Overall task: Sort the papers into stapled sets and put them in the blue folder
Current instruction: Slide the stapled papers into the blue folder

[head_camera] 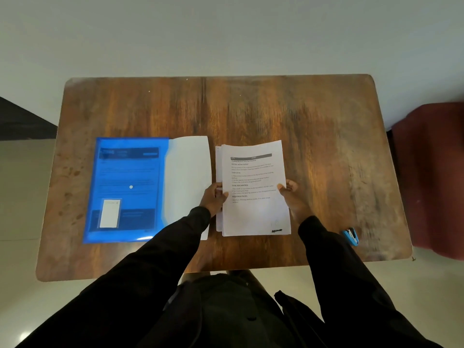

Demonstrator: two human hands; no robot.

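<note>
Stack of papers [253, 217] at centre of the wooden table [251, 109], held by both hands, edges slightly fanned, top sheet printed side up.

Left hand [213, 198] grips the stack's left edge: fingers curled, thumb on the top sheet. Right hand [293, 197] grips the right edge the same way — thumb on top, fingers beneath and hidden.

Blue folder [125, 172] lies open, just left of the stack, with printed pages under its translucent cover and a white sheet [188, 172] on its right half.

Blue stapler [351, 236] sits near the table's right front edge — apart from the right sleeve.
</note>
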